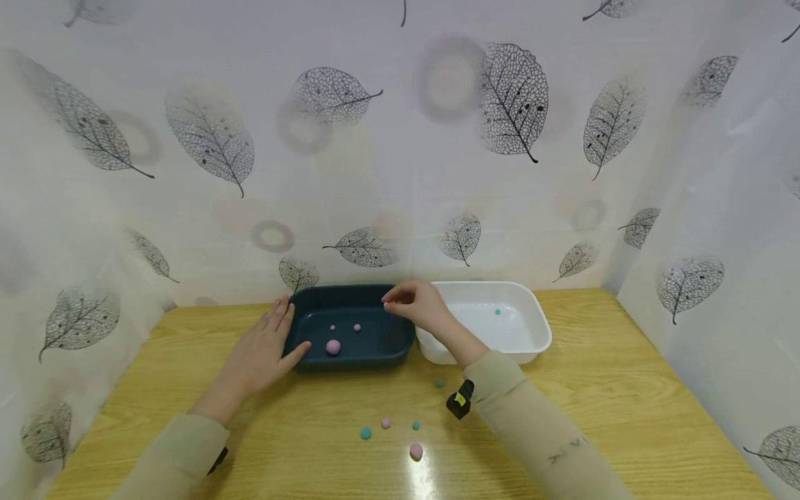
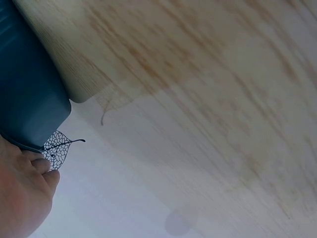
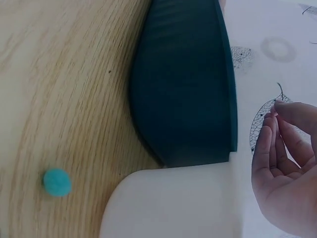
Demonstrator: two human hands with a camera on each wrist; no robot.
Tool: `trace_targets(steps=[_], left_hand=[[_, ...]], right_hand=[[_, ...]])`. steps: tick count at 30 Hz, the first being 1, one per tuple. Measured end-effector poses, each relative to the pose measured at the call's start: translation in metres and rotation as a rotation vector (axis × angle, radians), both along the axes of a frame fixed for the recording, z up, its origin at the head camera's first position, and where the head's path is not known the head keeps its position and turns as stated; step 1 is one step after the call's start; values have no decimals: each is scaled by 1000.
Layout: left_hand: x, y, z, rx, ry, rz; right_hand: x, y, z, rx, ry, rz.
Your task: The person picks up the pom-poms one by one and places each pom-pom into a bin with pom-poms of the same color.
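My left hand [image 1: 261,351] rests against the left end of a dark blue tray [image 1: 356,364], its fingers extended along the rim and its thumb at the front edge. In the left wrist view, its fingers touch the tray's rim. Inside that tray lie a larger pink ball [image 1: 333,346] and two smaller pink balls [image 1: 357,327]. Above the tray's right end, my right hand [image 1: 417,305] pinches a tiny pink ball [image 3: 274,112] between thumb and fingertips, mostly hidden. Its wrist passes over the white tray [image 1: 528,354], where a small teal ball [image 1: 497,312] lies.
On the wooden table [image 1: 300,444] in front of the trays lie a teal ball [image 1: 366,432], two pink balls [image 1: 416,451] and two smaller teal balls [image 1: 439,383]. A leaf-patterned sheet [image 1: 400,173] hangs behind the trays and along both sides.
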State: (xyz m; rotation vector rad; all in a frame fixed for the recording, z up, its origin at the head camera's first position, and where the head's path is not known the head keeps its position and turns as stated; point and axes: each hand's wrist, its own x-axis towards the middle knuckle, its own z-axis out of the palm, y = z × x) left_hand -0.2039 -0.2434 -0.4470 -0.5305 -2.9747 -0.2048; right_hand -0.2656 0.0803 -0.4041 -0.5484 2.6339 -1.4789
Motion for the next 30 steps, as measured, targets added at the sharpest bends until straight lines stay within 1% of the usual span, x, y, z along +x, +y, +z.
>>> trace_targets(steps=[6,14,21,30], left_hand=[[1,1,2,3,2,0],[1,0,0,9,4,4],[1,0,1,5,12,2],[2,1,2,11,12,-2]], right_hand=[[-8,-2,-6,9,-42,-37],[-13,-2,-11,-34,-112,-77],[-15,-3,-13,-59,-132,-83],[-15,-3,-14,-72,-131,-81]])
